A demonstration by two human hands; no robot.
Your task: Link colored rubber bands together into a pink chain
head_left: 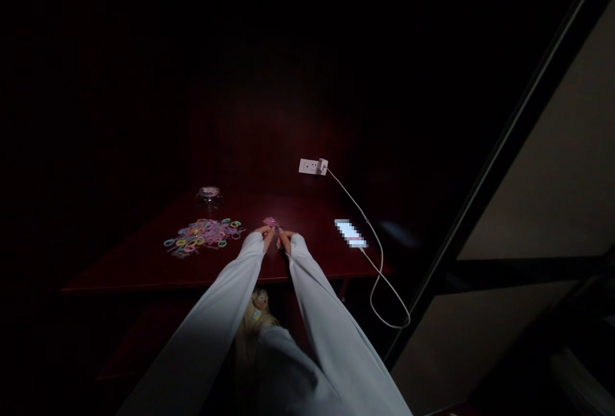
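Note:
Both hands meet over the dark red table [163,272], with fingers bent in a pinch. My left hand [266,234] is closed just left of my right hand [285,240], which is closed too. Whatever lies between the fingertips is too small and dim to make out. Right beyond the fingertips is a little cluster of pink bands [270,220]. To the left of my left hand spreads a loose heap of small colourful hair ties [206,234], in pink, purple, yellow and green.
A round clear container [209,193] stands behind the heap. On the right lies a lit phone [350,234], its white cable [383,256] looping past the table edge and up to a charger [322,165] in the wall socket [307,166]. A plush toy [259,304] sits below the table edge.

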